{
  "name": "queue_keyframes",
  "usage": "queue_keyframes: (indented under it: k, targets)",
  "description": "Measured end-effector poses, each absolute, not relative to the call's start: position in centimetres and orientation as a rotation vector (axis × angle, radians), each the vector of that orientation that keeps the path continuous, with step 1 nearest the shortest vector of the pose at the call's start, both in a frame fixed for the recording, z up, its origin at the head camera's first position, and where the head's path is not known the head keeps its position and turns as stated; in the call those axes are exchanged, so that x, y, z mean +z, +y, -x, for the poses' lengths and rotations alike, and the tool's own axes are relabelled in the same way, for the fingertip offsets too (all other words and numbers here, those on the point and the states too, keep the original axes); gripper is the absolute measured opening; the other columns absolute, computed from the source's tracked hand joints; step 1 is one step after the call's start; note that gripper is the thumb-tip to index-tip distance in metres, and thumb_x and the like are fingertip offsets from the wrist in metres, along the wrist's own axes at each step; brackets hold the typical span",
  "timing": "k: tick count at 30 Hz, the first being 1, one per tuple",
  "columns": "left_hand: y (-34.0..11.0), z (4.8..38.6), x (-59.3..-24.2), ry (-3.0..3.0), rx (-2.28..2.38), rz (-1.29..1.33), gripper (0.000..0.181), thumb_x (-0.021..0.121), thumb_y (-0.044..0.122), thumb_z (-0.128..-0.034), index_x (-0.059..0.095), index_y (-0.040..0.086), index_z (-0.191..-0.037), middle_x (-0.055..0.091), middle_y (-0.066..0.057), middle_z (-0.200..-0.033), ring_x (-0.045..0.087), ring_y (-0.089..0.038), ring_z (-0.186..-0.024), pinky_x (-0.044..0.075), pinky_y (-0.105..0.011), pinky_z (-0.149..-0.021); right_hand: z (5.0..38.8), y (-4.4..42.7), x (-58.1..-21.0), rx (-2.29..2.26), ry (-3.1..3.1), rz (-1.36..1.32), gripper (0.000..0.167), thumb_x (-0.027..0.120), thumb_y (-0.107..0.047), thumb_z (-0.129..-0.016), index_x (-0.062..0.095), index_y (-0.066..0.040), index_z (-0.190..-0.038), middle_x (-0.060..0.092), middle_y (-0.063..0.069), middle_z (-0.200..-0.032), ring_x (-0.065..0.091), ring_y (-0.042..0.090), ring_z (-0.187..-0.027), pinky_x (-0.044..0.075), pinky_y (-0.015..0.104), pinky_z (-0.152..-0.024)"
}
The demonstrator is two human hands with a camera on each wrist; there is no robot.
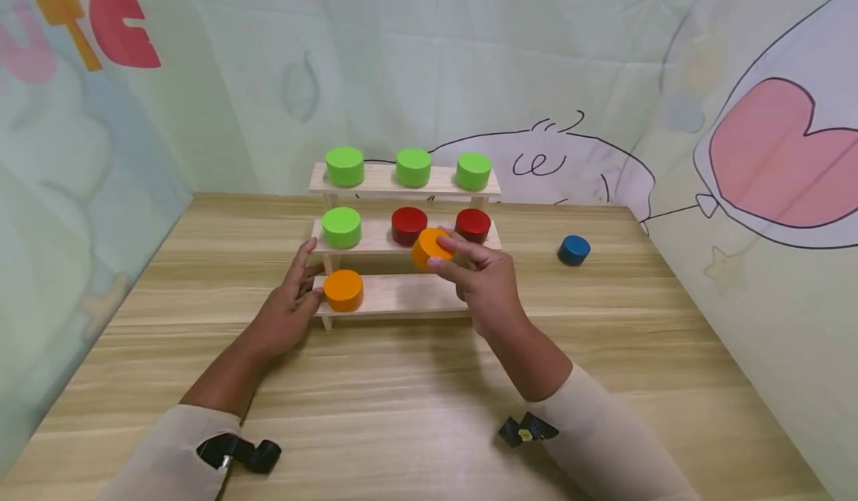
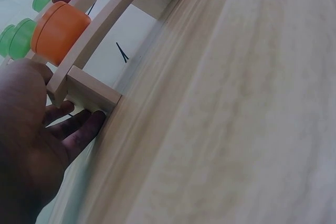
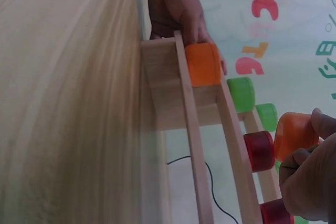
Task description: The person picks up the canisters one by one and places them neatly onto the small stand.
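Observation:
In the head view, my right hand (image 1: 485, 278) pinches an orange round block (image 1: 429, 249) between thumb and fingers. This block is held above the lowest step of a three-step wooden stand (image 1: 402, 292), in front of the middle step. My left hand (image 1: 284, 311) grips the stand's left end, thumb at the lowest step and fingers around its side support, as the left wrist view shows. Beside that thumb, a second orange block (image 1: 343, 291) sits on the lowest step. The middle step bears a green block (image 1: 342, 228) and two red blocks, one (image 1: 409, 225) partly behind the held block.
Three green blocks, the middle one (image 1: 412, 167) among them, stand on the top step. A blue block (image 1: 573, 250) lies on the wooden table (image 1: 375, 412) to the right of the stand. A printed cloth (image 1: 402, 54) hangs behind and at both sides.

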State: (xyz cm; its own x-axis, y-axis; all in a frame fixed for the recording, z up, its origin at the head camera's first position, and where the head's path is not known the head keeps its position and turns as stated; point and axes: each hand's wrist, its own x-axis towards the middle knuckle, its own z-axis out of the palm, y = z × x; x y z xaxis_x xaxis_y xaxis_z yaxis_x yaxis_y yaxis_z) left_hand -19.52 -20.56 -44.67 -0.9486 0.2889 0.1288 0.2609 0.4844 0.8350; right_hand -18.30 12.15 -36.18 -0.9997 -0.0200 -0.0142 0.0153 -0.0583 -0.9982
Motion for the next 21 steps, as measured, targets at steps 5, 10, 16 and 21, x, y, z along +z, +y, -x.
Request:
queue_keyframes:
  k: [5, 10, 16, 21]
  targets:
    - [-20.7, 19.6, -44.6, 2.677, 1.493, -0.475, 0.083, 0.043, 0.014, -0.1169, -0.008, 0.045, -0.175, 0.036, -0.031, -0.173, 0.048, -0.057, -0.152, 0.043, -0.071, -0.120, 18.6, 11.2, -37.1, -2.214, 2.153, -0.013, 0.038, 0.087, -0.006, -0.093, 0.082, -0.016, -0.130, 0.074, -0.008, -0.145, 0.063, 0.010, -0.095, 0.042, 0.012, -0.062]
    - [-20.8, 19.4, -44.8, 2.687, 1.480, -0.453, 0.083, 0.041, 0.014, -0.1167, -0.009, 0.048, -0.174, 0.035, -0.031, -0.174, 0.047, -0.057, -0.153, 0.041, -0.072, -0.121, 18.7, 10.5, -37.7, -2.193, 2.157, 0.037, 0.042, 0.087, 0.002, -0.090, 0.080, -0.005, -0.130, 0.073, 0.006, -0.147, 0.066, 0.025, -0.141, 0.058, 0.011, -0.086]
    - [-20.8, 19.5, -44.8, 2.700, 1.473, -0.459, 0.083, 0.042, 0.015, -0.1163, -0.008, 0.049, -0.174, 0.036, -0.031, -0.173, 0.048, -0.058, -0.152, 0.040, -0.073, -0.122, 19.0, 10.1, -38.7, -2.112, 2.167, 0.000, 0.040, 0.089, 0.000, -0.088, 0.083, -0.009, -0.126, 0.075, 0.001, -0.145, 0.069, 0.023, -0.136, 0.059, 0.014, -0.091]
    - [-20.8, 19.4, -44.9, 2.710, 1.469, -0.471, 0.083, 0.042, 0.015, -0.1162, -0.007, 0.050, -0.174, 0.037, -0.032, -0.173, 0.049, -0.058, -0.151, 0.040, -0.073, -0.121, 19.0, 9.6, -39.5, -2.047, 2.205, -0.009, 0.038, 0.090, -0.003, -0.088, 0.084, -0.011, -0.125, 0.075, -0.001, -0.145, 0.063, 0.020, -0.146, 0.059, 0.024, -0.105]
